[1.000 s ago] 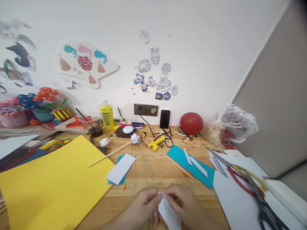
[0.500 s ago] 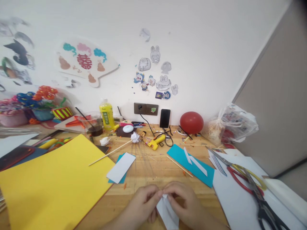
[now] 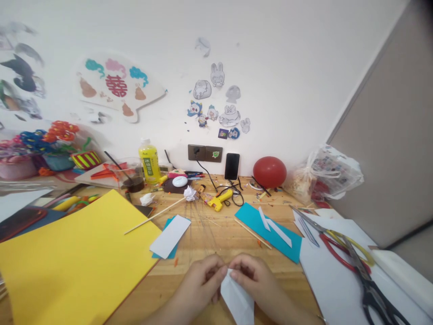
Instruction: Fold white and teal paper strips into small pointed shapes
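Note:
A piece of white paper (image 3: 237, 298) hangs from the fingers of both hands at the near edge of the table. My left hand (image 3: 204, 282) pinches its upper left edge between thumb and fingers. My right hand (image 3: 253, 275) is closed on the top right of the same paper, thumb lying across its front. The paper's top looks narrowed where the fingertips meet; the fingers behind it are partly hidden. Beyond my hands lie a stick with a crumpled white paper flower (image 3: 190, 193) and a white paper strip (image 3: 171, 236) on blue paper.
Yellow card (image 3: 77, 253) covers the left of the table. A yellow glue gun (image 3: 219, 201) lies ahead with its cord. Blue card (image 3: 270, 232), red-handled scissors (image 3: 341, 253) and white sheets (image 3: 328, 280) are at right. A drink bottle (image 3: 149, 161), phone (image 3: 232, 166) and red balloon (image 3: 269, 171) line the wall.
My fingers have shifted slightly at the paper's top, the right thumb now lying further over it. More of the paper's front faces me. The view has moved a little.

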Demonstrator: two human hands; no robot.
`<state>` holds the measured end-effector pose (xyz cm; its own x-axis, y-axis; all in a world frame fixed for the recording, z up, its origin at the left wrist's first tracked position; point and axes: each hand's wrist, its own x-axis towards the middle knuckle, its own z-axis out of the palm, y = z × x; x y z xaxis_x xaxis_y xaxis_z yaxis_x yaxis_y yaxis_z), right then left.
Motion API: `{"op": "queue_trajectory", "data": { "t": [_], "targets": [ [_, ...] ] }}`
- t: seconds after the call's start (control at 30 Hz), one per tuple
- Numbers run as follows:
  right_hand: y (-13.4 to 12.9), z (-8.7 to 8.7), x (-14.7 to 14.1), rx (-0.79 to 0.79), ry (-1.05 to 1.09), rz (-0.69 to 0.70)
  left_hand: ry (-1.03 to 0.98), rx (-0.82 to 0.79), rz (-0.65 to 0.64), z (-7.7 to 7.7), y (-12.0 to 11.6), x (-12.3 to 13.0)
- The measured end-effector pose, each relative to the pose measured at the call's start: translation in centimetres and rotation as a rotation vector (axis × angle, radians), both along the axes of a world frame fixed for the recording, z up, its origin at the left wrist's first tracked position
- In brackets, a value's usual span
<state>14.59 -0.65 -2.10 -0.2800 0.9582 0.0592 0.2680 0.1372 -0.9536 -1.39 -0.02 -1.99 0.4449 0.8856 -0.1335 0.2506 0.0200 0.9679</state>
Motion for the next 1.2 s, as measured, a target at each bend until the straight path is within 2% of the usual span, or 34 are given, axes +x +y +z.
{"op": "queue_trajectory", "data": {
  "t": [0.3,0.6,0.9,1.2],
  "targets": [
    [0.1,0.0,0.0,-0.097,0.087,0.016,-0.024,-0.052,-0.007,-0.4,0.1,0.1],
    [0.2,0.2,-0.3,-0.142,0.069,-0.007,0.229,0.164,0.015,0.8,-0.4,0.2],
    [0.2,0.3,-0.3,-0.135,0.101,0.014,0.26,0.172,0.002,0.9,-0.7,0.4],
    [0.3,0.1,-0.3,-0.127,0.051,-0.04,0.252,0.154,-0.005,0.9,-0.6,0.4]
  ]
}}
